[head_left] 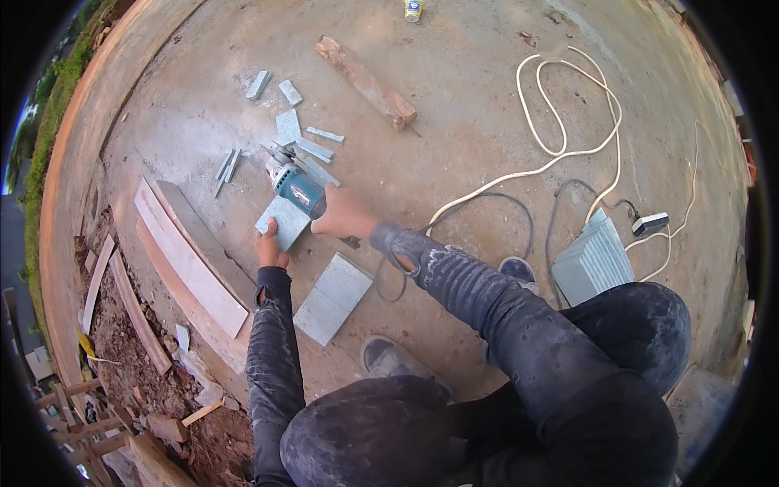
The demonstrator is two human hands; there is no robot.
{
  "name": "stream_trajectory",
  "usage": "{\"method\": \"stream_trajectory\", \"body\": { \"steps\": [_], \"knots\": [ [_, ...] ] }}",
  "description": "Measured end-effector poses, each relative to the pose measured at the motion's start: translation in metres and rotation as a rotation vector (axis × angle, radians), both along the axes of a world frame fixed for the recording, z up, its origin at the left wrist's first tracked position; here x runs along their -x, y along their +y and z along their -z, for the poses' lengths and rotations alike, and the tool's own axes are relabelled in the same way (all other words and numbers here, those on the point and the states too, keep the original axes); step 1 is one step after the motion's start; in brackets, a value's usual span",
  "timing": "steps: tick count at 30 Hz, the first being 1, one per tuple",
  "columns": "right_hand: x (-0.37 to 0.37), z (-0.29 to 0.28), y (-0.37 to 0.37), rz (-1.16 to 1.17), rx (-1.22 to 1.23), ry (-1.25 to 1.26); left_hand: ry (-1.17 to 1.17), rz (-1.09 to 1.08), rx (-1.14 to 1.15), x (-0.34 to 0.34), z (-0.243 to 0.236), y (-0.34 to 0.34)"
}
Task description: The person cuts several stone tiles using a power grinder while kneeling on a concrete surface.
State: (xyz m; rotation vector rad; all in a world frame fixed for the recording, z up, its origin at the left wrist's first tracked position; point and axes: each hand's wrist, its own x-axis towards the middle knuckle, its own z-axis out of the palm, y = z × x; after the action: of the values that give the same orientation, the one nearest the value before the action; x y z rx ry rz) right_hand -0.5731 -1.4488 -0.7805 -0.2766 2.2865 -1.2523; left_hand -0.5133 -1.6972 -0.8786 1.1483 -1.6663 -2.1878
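Observation:
My right hand (pixel 342 212) grips a teal angle grinder (pixel 299 188) whose disc end sits over the pale green-grey stone tile (pixel 288 226) on the ground. My left hand (pixel 270 243) holds that tile by its lower left side, fingers curled on its edge. Beyond the grinder lie cut offcuts (pixel 288 123) and narrow strips (pixel 228 169), with a faint dusty haze near the disc, whose exact contact with the stone I cannot make out. Two more square tiles (pixel 333 297) lie flat just below the tool, between my forearms.
A timber block (pixel 365 81) lies ahead; long boards (pixel 191 252) and a rubble-strewn edge (pixel 203 438) run along the left. At right are coiled cream cable (pixel 608 114), a stack of tiles (pixel 591 256) and a power strip (pixel 649 225). A cup (pixel 413 10) stands far ahead.

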Motion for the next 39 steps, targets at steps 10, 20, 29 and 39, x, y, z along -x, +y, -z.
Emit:
{"method": "stream_trajectory", "body": {
  "steps": [10, 20, 29, 39],
  "knots": [
    [0.008, 0.012, -0.014, 0.004, 0.102, -0.004, -0.03, -0.111, 0.029, 0.032, -0.002, -0.029],
    [0.037, -0.015, 0.004, -0.003, 0.11, 0.006, -0.338, -0.043, 0.067, 0.048, -0.024, -0.037],
    [0.017, -0.048, 0.0, 0.007, 0.145, -0.085, -0.313, 0.297, 0.375, 0.032, -0.05, -0.03],
    [0.019, -0.02, -0.015, -0.027, 0.132, -0.062, -0.362, 0.556, 1.346, 0.025, -0.005, -0.035]
  ]
}}
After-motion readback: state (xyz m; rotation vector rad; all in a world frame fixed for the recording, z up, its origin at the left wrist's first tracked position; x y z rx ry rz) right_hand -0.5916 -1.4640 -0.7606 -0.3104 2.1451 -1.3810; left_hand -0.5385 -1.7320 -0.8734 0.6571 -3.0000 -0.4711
